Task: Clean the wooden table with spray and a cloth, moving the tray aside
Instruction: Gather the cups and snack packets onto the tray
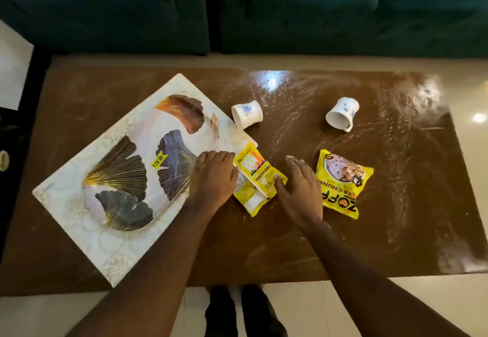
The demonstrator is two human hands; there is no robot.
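Observation:
A brown wooden table [290, 244] fills the view, its right half smeared with whitish streaks. A white rectangular tray [87, 233] printed with dark fan-shaped leaves lies askew on the left half. My left hand [212, 178] rests flat on the tray's right edge, fingers together, thumb touching a yellow packet [257, 175] lying between my hands. My right hand [298, 191] lies flat on the table, thumb on that packet's right edge. No spray bottle or cloth is in view.
A second yellow snack packet [343, 186] lies right of my right hand. Two white mugs with blue flowers lie on their sides: one [247, 113] at the tray's far corner, one [342, 113] further right. A dark green sofa [237, 6] runs behind the table.

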